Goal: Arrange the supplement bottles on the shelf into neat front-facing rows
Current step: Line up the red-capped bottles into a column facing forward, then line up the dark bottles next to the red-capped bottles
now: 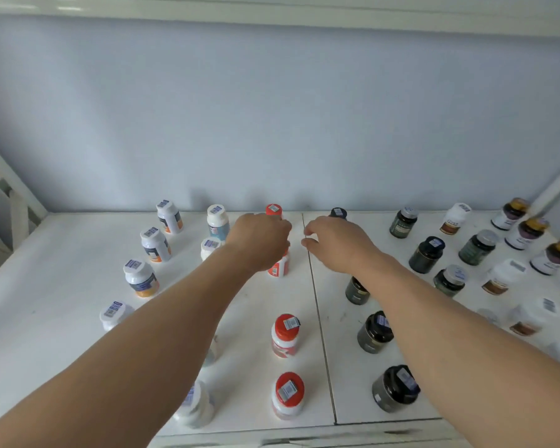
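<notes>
Supplement bottles stand upright across the white shelf, already sorted into columns running front to back: white ones with orange labels at far left, white ones with blue labels next, red-capped ones down the middle, black-lidded dark ones just right of the seam, then green, brown-labelled and gold-capped groups further right. Judged as late in the task, with fine straightening of the red column in hand. Left hand curled over the red-capped bottle second from the back, apparently gripping its top, though cap and fingertips hidden beneath the hand. Right hand hovering just beside, fingers loosely curled with thumb and forefinger nearly pinched, holding nothing visible, above a dark bottle partly covered by the wrist. Next move probably a small twist and nudge: turn the held bottle label-forward, line it up with the back red cap and the two nearer ones, keep even spacing, avoid clipping the blue-labelled neighbours close at left.
</notes>
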{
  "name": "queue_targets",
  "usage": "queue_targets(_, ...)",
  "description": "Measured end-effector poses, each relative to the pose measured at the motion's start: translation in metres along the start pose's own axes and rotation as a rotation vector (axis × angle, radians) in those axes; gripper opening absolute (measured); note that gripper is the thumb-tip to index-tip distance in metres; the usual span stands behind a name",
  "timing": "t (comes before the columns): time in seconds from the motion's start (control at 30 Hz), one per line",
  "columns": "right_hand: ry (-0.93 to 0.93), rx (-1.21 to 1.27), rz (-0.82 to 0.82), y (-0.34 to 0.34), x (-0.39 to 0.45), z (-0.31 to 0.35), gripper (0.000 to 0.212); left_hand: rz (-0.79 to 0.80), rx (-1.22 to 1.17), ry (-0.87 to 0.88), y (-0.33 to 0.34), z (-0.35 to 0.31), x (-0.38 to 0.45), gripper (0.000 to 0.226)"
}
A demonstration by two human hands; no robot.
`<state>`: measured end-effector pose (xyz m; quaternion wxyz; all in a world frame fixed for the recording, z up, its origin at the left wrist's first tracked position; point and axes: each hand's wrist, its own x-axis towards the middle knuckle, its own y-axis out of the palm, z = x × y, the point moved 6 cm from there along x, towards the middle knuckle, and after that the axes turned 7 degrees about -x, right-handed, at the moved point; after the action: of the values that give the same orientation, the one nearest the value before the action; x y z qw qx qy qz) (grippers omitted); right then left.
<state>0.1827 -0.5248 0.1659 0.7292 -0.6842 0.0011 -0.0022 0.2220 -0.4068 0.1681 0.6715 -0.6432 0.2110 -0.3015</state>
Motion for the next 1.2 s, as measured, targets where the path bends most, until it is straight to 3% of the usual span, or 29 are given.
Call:
queue_targets(0.5, 0.145, 0.152, -0.063, -0.001, -0.178, -0.049, 0.032, 0.1, -0.163, 0.046, 0.0, -0.133, -0.106, 0.039)
queue_targets(0.6, 0.154, 0.217, -0.069, 0.013, -0.209, -0.076, 0.037, 0.155, -0.207, 0.004, 0.012, -0.158, -0.124, 0.04)
queue_targets(0.77, 0.171, 0.376, -0.052, 0.065, -0.252, -0.118, 0.035, 0.218, -0.441, -0.209, 0.049, -0.192, -0.163, 0.049)
queue_targets(0.97, 0.046, 0.298, 0.132, 0.142, -0.275, -0.124, 0.055, 0.142, -0.427, -0.275, 0.091, -0.224, -0.19, 0.058)
queue_targets(1.2, 0.032, 0.198, 0.0, 0.162, -0.268, -0.125, 0.062, 0.073, -0.45, -0.316, 0.119, -0.242, -0.191, 0.061)
